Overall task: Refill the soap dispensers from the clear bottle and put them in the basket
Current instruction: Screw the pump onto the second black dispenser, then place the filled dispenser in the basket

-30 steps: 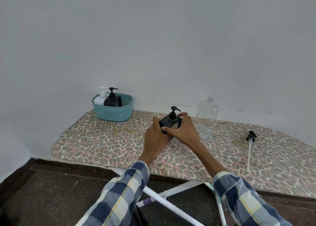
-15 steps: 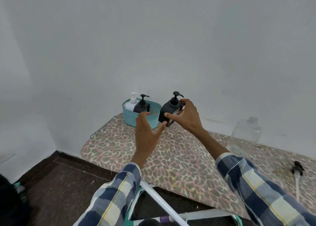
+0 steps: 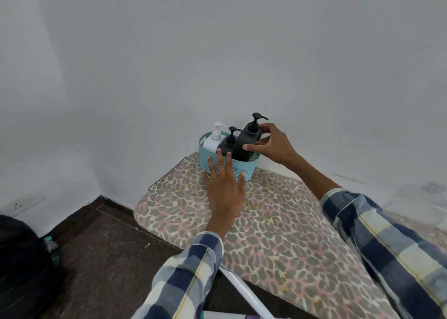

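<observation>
Right hand (image 3: 273,147) fingers pinching black dispenser (image 3: 246,141), half inside basket (image 3: 249,167) at ironing board (image 3: 278,222) end. Left hand (image 3: 226,188) fingers spread, bracing basket front. Risk: tilted dispenser jams against neighbours, tips basket.

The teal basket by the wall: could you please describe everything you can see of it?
The teal basket looks like plastic, oval, with a perforated wall and a cut-out handle at its left end. It stands upright on the ironing board, near the wall. A white dispenser and a small black dispenser stand inside. The right hand grips a larger black dispenser, tilted, its base inside the rim. The left hand, fingers straight, lies over its front wall.
</observation>
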